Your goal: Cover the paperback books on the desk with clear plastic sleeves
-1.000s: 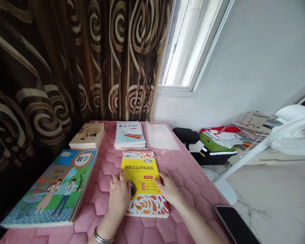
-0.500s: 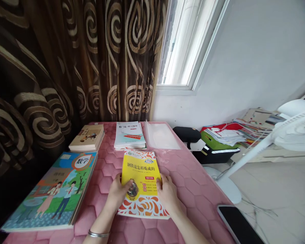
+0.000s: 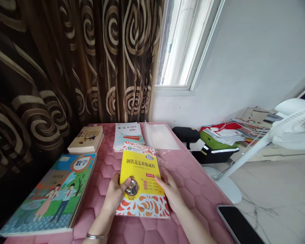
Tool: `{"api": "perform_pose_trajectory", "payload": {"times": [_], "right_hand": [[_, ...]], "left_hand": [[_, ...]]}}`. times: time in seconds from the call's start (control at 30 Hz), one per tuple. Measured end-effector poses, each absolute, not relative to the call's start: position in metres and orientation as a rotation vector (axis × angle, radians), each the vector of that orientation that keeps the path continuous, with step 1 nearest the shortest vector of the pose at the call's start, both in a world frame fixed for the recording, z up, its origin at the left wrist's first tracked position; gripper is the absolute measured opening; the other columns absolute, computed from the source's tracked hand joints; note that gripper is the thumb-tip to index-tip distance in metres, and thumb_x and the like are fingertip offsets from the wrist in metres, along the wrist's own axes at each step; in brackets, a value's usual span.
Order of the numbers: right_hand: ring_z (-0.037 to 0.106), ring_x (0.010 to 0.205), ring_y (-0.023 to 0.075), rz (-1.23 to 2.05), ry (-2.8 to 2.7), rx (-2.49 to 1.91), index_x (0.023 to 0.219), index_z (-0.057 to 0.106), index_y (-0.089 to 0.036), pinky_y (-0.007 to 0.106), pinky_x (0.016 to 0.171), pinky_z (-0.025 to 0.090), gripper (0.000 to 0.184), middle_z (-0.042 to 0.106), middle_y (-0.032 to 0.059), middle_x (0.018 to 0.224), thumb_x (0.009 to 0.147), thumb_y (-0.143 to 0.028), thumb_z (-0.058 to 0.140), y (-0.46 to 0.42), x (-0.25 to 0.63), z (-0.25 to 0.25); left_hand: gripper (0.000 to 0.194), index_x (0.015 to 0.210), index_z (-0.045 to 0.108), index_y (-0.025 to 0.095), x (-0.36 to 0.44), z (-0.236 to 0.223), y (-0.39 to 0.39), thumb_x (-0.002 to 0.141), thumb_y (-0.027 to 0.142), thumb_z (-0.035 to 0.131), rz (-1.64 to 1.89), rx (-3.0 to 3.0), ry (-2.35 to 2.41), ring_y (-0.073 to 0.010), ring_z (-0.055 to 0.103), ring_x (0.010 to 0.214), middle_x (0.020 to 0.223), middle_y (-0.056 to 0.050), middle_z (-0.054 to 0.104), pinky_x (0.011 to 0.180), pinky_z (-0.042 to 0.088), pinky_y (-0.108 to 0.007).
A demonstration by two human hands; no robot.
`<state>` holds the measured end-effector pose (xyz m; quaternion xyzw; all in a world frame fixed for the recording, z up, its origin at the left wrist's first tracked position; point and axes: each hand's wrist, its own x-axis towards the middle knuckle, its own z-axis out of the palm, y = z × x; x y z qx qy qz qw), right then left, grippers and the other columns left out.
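Note:
A yellow paperback book with orange-and-white leaf patterns at its top and bottom is in front of me, cover up and tilted, its far end raised. My left hand grips its left edge, thumb on the cover beside the oval picture and fingers underneath. On the opposite edge, my right hand holds it the same way, thumb on the cover. Past the book's far end lies a stack of pale calligraphy booklets, partly covered by it in view. To the left is a stack of large textbooks with a colourful cover.
Small tan books are stacked at the far left of the pink quilted table cover. Clear plastic sleeves lie at the far right. A phone rests at the near right edge. A white fan stands on the floor beyond.
The yellow book's far end has risen off the table and now overlaps the calligraphy booklets in view. My right thumb has shifted slightly up along its edge.

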<state>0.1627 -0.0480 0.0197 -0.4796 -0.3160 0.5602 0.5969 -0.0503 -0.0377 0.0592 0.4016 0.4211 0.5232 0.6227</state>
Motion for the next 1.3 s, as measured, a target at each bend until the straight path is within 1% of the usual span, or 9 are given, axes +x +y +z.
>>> {"api": "perform_pose_trajectory", "payload": {"times": [0.17, 0.27, 0.4, 0.5, 0.7, 0.9, 1.0, 1.2, 1.3], "right_hand": [[0.071, 0.095, 0.0315, 1.72, -0.629, -1.012, 0.11, 0.063, -0.015, 0.045, 0.086, 0.054, 0.049, 0.075, 0.0133, 0.098, 0.068, -0.033, 0.08, -0.056, 0.169, 0.038], [0.07, 0.096, 0.0316, 1.779, -0.566, -1.053, 0.113, 0.063, -0.014, 0.046, 0.089, 0.054, 0.052, 0.076, 0.0132, 0.095, 0.066, -0.029, 0.08, -0.057, 0.171, 0.041], [0.07, 0.096, 0.031, 1.693, -0.658, -1.078, 0.115, 0.062, -0.018, 0.046, 0.088, 0.054, 0.055, 0.075, 0.0113, 0.101, 0.063, -0.028, 0.08, -0.053, 0.173, 0.065], [0.072, 0.088, 0.0302, 1.553, -0.835, -1.119, 0.103, 0.063, -0.019, 0.044, 0.08, 0.056, 0.047, 0.076, 0.009, 0.098, 0.061, -0.03, 0.081, -0.048, 0.172, 0.104], [0.07, 0.071, 0.0219, 1.271, -1.205, -1.183, 0.083, 0.059, -0.019, 0.029, 0.06, 0.053, 0.035, 0.074, 0.0023, 0.081, 0.06, -0.032, 0.081, -0.04, 0.163, 0.166], [0.071, 0.087, 0.0292, 1.533, -1.04, -1.128, 0.099, 0.066, -0.015, 0.041, 0.078, 0.057, 0.043, 0.075, 0.0111, 0.095, 0.064, -0.034, 0.08, -0.034, 0.163, 0.148], [0.071, 0.092, 0.03, 1.509, -1.019, -1.102, 0.103, 0.065, -0.017, 0.044, 0.082, 0.056, 0.045, 0.074, 0.0116, 0.103, 0.066, -0.037, 0.08, -0.036, 0.165, 0.131], [0.071, 0.081, 0.0274, 1.202, -1.257, -1.225, 0.096, 0.065, -0.022, 0.039, 0.068, 0.058, 0.039, 0.075, 0.0067, 0.095, 0.068, -0.047, 0.076, -0.051, 0.166, 0.151], [0.07, 0.074, 0.025, 0.84, -1.567, -1.351, 0.092, 0.066, -0.023, 0.033, 0.06, 0.056, 0.029, 0.075, 0.0049, 0.089, 0.074, -0.045, 0.071, -0.057, 0.163, 0.178]], "left_hand": [[0.059, 0.097, 0.062, 0.014, -0.05, 0.054, -0.035, 0.053, 0.044, 0.088, 1.19, 0.808, 0.924, -0.0296, 0.072, 0.081, 0.093, -0.014, 0.075, 0.073, 0.059, -0.039], [0.06, 0.097, 0.061, 0.013, -0.05, 0.051, -0.034, 0.053, 0.042, 0.089, 1.197, 0.791, 0.919, -0.03, 0.072, 0.084, 0.095, -0.015, 0.075, 0.074, 0.058, -0.038], [0.056, 0.094, 0.059, 0.014, -0.048, 0.049, -0.037, 0.054, 0.042, 0.089, 1.2, 0.748, 0.866, -0.0299, 0.072, 0.087, 0.096, -0.014, 0.075, 0.076, 0.058, -0.038], [0.052, 0.093, 0.058, 0.015, -0.045, 0.053, -0.041, 0.059, 0.044, 0.086, 1.18, 0.7, 0.808, -0.0293, 0.072, 0.089, 0.099, -0.014, 0.074, 0.077, 0.058, -0.039], [0.052, 0.095, 0.061, 0.015, -0.043, 0.06, -0.049, 0.058, 0.042, 0.085, 1.25, 0.744, 0.686, -0.0299, 0.07, 0.094, 0.104, -0.015, 0.073, 0.084, 0.056, -0.041], [0.049, 0.102, 0.056, 0.016, -0.048, 0.05, -0.045, 0.064, 0.035, 0.083, 1.403, 0.817, 0.685, -0.0246, 0.069, 0.092, 0.106, -0.011, 0.072, 0.083, 0.055, -0.037], [0.048, 0.102, 0.055, 0.017, -0.049, 0.045, -0.042, 0.066, 0.035, 0.082, 1.398, 0.864, 0.688, -0.0238, 0.069, 0.091, 0.107, -0.01, 0.071, 0.081, 0.055, -0.036], [0.052, 0.102, 0.057, 0.017, -0.045, 0.04, -0.036, 0.067, 0.048, 0.079, 1.226, 0.951, 0.772, -0.0277, 0.067, 0.101, 0.109, -0.014, 0.071, 0.088, 0.053, -0.04], [0.058, 0.106, 0.056, 0.018, -0.05, 0.033, -0.028, 0.065, 0.054, 0.077, 1.238, 0.925, 0.936, -0.0263, 0.068, 0.099, 0.114, -0.015, 0.069, 0.081, 0.055, -0.038]]}}
